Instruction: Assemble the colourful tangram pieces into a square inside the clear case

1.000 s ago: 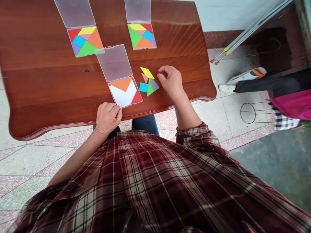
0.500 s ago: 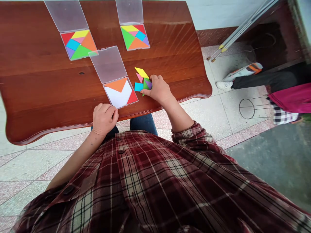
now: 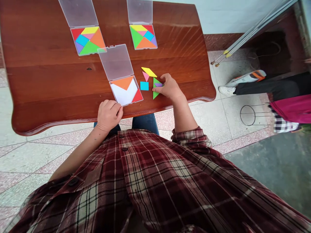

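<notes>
My right hand (image 3: pixel 171 88) pinches at a green tangram triangle (image 3: pixel 155 94), thumb on its left side; a small purple triangle (image 3: pixel 158 84) lies over the green one. Just left of them are a blue square (image 3: pixel 144 85), a pink triangle (image 3: pixel 145 76) and a yellow parallelogram (image 3: pixel 149 72). An open clear tangram box (image 3: pixel 117 104) holds an orange triangle (image 3: pixel 123 83) and a red triangle (image 3: pixel 138 95), with white base showing between. Curled at the table's front edge, my left hand (image 3: pixel 109 115) rests against the box's near-left corner, its fingertips partly hidden.
Two more open tangram boxes, one at back left (image 3: pixel 87 41) and one at back centre (image 3: pixel 143 37), hold full sets of pieces. The wooden table (image 3: pixel 60 87) has a curved front edge. At right, a person's leg (image 3: pixel 262 87), crutches (image 3: pixel 233 45) and a wire ring stand (image 3: pixel 247 115) show.
My right hand has drawn the green triangle, with the purple one over it, rightward away from the blue square. The left hand keeps its place by the box. The whole view has shifted slightly.
</notes>
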Tool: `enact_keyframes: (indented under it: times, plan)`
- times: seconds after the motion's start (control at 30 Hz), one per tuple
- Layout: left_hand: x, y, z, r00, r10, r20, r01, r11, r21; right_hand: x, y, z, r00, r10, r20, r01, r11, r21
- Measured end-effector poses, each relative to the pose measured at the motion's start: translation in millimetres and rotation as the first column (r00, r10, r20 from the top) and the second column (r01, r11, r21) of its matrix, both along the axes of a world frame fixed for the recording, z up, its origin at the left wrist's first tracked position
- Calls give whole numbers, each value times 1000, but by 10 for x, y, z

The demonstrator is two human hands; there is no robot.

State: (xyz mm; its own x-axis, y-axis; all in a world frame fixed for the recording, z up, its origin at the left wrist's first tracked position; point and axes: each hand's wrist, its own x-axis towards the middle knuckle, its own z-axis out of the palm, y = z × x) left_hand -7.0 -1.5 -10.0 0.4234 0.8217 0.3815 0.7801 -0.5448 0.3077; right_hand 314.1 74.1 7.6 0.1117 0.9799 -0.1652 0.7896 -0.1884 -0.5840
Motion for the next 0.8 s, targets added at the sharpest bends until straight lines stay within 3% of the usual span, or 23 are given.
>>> enact_keyframes:
  times: [0.33, 0.57, 0.67, 0.8]
  plan:
    - [12, 1, 7, 1000, 5, -1, -5, 1000, 25, -47, 45, -23, 990, -30, -137, 48, 991, 127]
    - [18, -4, 23, 999, -4, -35, 7, 998, 68, 82, -133, 248, 966, -129, -222, 161, 978, 132]
    - [16, 1, 8, 1000, 1, -23, 0, 999, 47, -114, -200, 390, 967, -46, -252, 82, 988, 131]
    - [17, 3, -7, 1000, 10, -4, -10, 1000, 7, -731, -172, 411, 917, 167, -362, -169, 985, 27]
